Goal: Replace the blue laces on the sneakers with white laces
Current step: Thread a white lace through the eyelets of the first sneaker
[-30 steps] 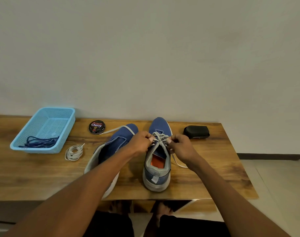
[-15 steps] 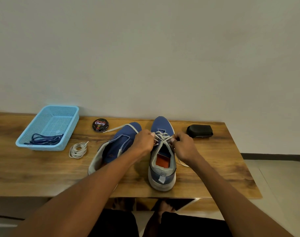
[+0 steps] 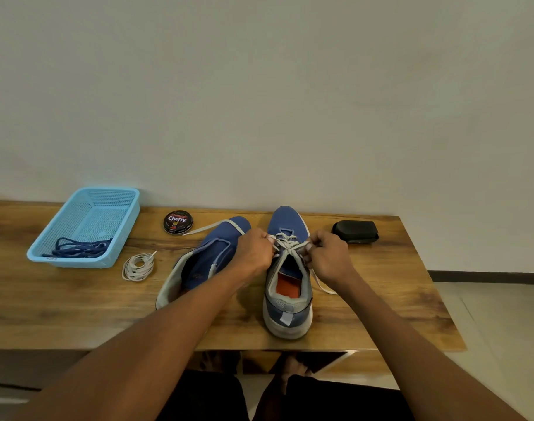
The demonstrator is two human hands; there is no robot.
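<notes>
Two blue cloth sneakers sit on the brown wooden table [image 3: 62, 302]: the right sneaker [image 3: 287, 299] stands upright with a white lace [image 3: 290, 243] crossed through it; the left sneaker [image 3: 209, 259] leans beside it. The left hand [image 3: 253, 252] and right hand [image 3: 331, 258] each pinch that lace; one coiled white lace [image 3: 138, 266] lies near one light blue plastic basket [image 3: 119, 235] holding dark blue laces [image 3: 77, 247]; one round black polish tin [image 3: 178, 222] and one black case [image 3: 354, 231] sit at the back.

2 sneakers [image 3: 287, 268], 1 basket [image 3: 119, 238], 1 polish tin [image 3: 178, 222], 1 black case [image 3: 354, 232], 1 coiled white lace [image 3: 138, 266].
</notes>
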